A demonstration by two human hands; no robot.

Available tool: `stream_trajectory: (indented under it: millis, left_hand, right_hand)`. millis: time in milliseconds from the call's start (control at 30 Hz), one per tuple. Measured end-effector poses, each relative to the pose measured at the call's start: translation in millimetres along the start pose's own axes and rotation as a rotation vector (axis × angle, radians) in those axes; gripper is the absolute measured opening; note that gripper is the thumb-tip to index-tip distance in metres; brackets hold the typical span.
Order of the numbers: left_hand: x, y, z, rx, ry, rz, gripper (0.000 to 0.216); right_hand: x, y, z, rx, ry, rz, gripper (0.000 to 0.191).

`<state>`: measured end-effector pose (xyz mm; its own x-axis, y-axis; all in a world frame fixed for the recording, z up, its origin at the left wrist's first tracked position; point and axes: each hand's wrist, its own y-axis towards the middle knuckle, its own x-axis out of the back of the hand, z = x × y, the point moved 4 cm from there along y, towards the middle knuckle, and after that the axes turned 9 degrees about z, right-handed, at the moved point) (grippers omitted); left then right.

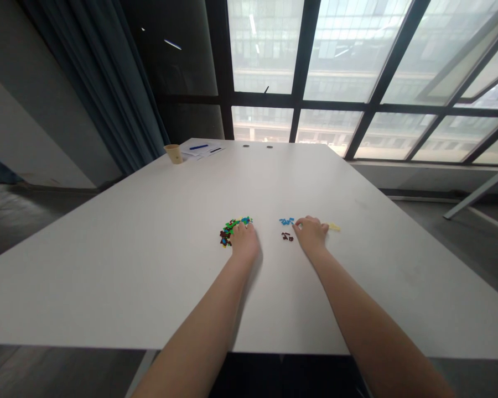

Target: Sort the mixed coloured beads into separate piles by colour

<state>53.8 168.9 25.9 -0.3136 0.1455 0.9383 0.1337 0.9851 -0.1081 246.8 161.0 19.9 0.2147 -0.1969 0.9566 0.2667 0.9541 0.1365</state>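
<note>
Bare forearms point(199, 326), left hand point(245, 242) hiding part of tiny colored pieces point(227, 233)

1. Counter point(108, 276): plain white.
2. Mixed pile of small bricks point(231, 232): green, blue, dark red.
3. Right of pile: bright blue pieces point(286, 221), dark red pieces point(287, 236).
4. Farther right: pale yellow pieces point(334, 226).
</note>
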Motion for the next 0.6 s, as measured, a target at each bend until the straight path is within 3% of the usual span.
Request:
stream_trajectory:
  millis: [167,367,600]
  left_hand:
    - [8,1,3,-0.036,-0.133,-0.014,0.03]
    - [15,-2,10,0.067,0.027,-0.038,0.032]
    - [10,4,12,0.025,0.012,0.013,0.031]
  right_hand:
    - [-1,-3,2,0.017,-0.012,0.046,0.024]
    - [-3,-6,2,0.01,-0.011,0.102,0.025]
    - [-6,-3,1,0.007,-0.025,0.109,0.027]
